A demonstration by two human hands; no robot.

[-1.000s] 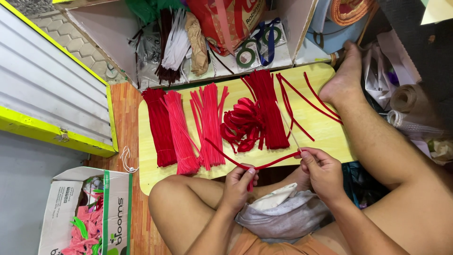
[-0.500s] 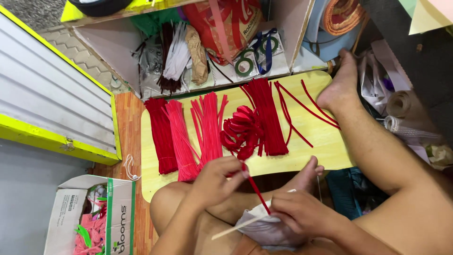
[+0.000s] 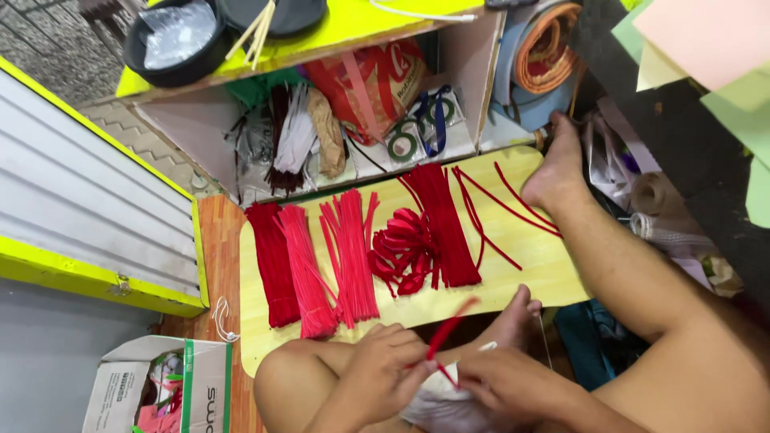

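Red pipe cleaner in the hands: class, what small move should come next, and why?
Probably a further bend or twist of the red pipe cleaner. Both the left hand and right hand pinch its lower end over the lap, while its upper part sticks out straight and unshaped.

You've got a low yellow board [image 3: 529, 265] laid on the floor as your landmark. Just above it sits an open cubby shelf [image 3: 465, 88] with a bright yellow top [image 3: 353, 24]. Left of the board there's a strip of orange wood floor [image 3: 216, 240], then a grey corrugated panel [image 3: 72, 176] with a yellow edge. Light is even and soft.
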